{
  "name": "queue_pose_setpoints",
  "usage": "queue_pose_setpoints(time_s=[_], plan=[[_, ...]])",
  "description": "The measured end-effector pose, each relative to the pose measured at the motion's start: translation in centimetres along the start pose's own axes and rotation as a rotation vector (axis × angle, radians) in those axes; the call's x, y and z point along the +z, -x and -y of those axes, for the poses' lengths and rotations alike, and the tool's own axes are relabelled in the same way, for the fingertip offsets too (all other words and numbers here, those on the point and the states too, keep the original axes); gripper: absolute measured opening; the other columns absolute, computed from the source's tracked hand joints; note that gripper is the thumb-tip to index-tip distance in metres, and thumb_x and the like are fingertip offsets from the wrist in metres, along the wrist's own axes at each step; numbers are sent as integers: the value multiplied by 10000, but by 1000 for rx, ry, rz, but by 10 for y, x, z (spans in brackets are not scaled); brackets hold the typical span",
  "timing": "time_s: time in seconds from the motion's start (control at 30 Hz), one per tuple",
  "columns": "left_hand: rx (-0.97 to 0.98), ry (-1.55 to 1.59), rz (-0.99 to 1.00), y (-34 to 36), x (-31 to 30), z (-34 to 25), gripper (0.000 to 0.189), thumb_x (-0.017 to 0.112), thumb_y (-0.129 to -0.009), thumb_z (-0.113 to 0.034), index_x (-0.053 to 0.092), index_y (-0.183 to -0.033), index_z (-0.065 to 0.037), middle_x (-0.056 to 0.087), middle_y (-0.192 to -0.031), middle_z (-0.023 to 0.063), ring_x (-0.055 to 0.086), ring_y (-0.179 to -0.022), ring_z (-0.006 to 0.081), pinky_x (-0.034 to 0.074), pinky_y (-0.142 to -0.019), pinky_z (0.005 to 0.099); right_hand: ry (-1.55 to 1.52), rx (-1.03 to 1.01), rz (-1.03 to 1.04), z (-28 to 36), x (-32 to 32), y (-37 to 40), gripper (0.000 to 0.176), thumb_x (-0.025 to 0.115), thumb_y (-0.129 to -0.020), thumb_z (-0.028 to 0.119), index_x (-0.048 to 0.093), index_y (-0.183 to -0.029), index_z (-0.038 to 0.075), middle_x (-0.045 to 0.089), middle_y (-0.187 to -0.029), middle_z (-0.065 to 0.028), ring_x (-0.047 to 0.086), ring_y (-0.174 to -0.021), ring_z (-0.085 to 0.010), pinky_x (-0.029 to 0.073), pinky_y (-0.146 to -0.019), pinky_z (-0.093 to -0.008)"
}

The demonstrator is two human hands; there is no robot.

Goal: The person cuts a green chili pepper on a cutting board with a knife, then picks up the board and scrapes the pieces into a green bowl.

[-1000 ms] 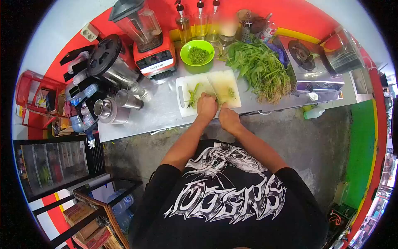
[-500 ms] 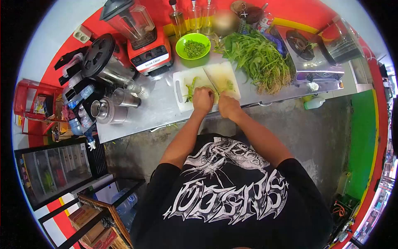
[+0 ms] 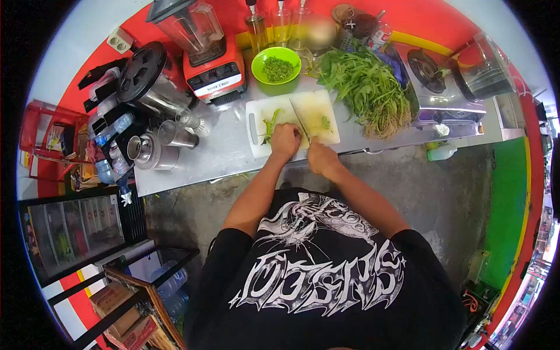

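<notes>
A white cutting board lies on the metal counter in front of me. My right hand is closed round the handle of a knife, whose blade points away from me across the board. Just left of the blade, my left hand is closed, pressing green vegetable stems to the board. Leafy ends stick out on the hand's left side. A little heap of cut green pieces rests right of the knife. Beyond the board stands a lime-green bowl with chopped greens in it.
A large bunch of leafy greens with roots lies right of the board, beside a gas stove. Left stand a red blender, a metal cup and a steel container. Bottles line the back wall.
The whole view has shifted slightly. Both hands stay at the board, and the knife's handle end sits a little differently. The stems remain under my left hand.
</notes>
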State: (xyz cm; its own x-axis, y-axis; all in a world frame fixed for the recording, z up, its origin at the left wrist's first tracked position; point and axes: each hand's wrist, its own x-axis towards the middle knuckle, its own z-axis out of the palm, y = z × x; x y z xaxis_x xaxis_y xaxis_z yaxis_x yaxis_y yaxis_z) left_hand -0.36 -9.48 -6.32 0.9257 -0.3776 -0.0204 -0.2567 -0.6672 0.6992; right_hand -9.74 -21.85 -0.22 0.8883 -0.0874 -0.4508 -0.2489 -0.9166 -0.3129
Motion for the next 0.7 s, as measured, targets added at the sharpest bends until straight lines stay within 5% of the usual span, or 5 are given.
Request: queue_pose_setpoints(time_s=[0.07, 0.7], plan=[[-14, -37, 47, 1, -5, -4, 115, 733, -782, -140, 782, -879, -103, 738, -910, 168, 672, -965, 363, 559, -856, 459, -57, 109, -32, -2, 16, -6, 404, 600, -853, 47, 455, -1207, -82, 690, -1062, -312, 681, -1025, -461, 540, -885, -519], [38, -65, 0, 6, -7, -4, 85, 728, -798, -135, 784, -852, -100, 730, -892, 160, 665, -936, 362, 554, -841, 464, -12, 29, -41, 2, -2, -15, 368, 558, -884, 65, 454, -1209, -73, 681, -1064, -330, 684, -998, -480, 535, -887, -541]])
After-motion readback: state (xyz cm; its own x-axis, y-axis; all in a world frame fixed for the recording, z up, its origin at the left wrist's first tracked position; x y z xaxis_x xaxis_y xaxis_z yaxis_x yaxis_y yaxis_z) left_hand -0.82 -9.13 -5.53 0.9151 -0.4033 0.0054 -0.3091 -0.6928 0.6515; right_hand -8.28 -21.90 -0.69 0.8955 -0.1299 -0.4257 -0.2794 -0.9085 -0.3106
